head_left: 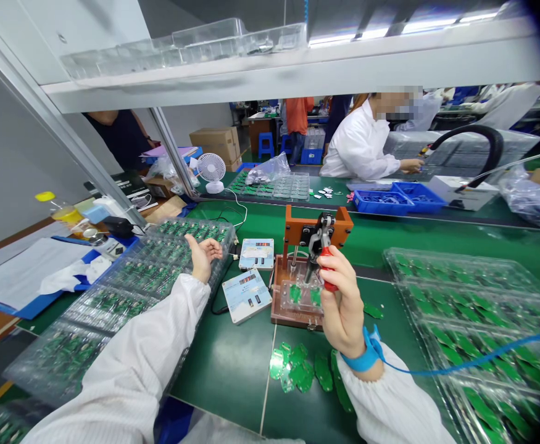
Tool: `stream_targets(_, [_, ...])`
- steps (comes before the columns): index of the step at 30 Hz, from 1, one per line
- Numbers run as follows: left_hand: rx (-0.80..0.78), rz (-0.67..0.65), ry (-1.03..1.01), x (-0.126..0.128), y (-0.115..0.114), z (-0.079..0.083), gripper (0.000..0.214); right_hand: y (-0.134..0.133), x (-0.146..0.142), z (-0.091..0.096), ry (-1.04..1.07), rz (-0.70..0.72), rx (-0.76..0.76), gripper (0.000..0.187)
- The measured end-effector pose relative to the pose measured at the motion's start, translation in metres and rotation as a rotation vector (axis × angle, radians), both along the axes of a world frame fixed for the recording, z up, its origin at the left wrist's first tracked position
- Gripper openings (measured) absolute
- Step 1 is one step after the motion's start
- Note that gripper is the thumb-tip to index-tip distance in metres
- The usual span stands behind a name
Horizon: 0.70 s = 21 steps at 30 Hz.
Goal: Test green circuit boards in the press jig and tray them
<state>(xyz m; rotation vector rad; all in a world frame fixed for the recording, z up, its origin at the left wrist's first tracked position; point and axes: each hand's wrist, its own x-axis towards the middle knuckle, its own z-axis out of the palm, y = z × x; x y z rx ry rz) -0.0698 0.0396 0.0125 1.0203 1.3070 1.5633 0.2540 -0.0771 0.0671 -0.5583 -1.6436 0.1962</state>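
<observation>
My right hand [344, 305], with a blue wrist strap [366, 353], is wrapped round the red handle [328, 266] of a toggle clamp on a test fixture [292, 313]. Green circuit boards [295, 292] lie under the fixture's clear plate. My left hand [203, 256] is open, thumb apart and fingers slightly bent, above the far end of a clear plastic tray [126, 280] of green boards. I see nothing held in it. Loose green circuit boards [300, 368] lie in a pile on the bench in front of the fixture, some partly hidden by my right arm.
Two small meter boxes [246, 296] with red digits stand left of the fixture. At the right is another clear tray [471, 308] of boards. A white fan [211, 171], blue bins [383, 198] and a co-worker [360, 142] are across the bench. A shelf [270, 77] spans overhead.
</observation>
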Motion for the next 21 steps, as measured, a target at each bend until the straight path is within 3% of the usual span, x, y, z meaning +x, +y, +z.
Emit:
stream_targets(13, [-0.019,-0.036,0.108,0.0,-0.001,0.002,0.093,0.002,-0.001,-0.001,-0.015,-0.056,0.006,0.04])
stream_targets(17, [-0.049,-0.035,0.128,0.001,0.002,0.0,0.091,0.006,0.001,-0.001,-0.041,-0.142,0.093,0.036])
stream_targets(21, [-0.076,-0.031,0.113,0.002,0.006,-0.002,0.09,0.005,0.004,0.022,-0.088,-0.257,0.211,0.033])
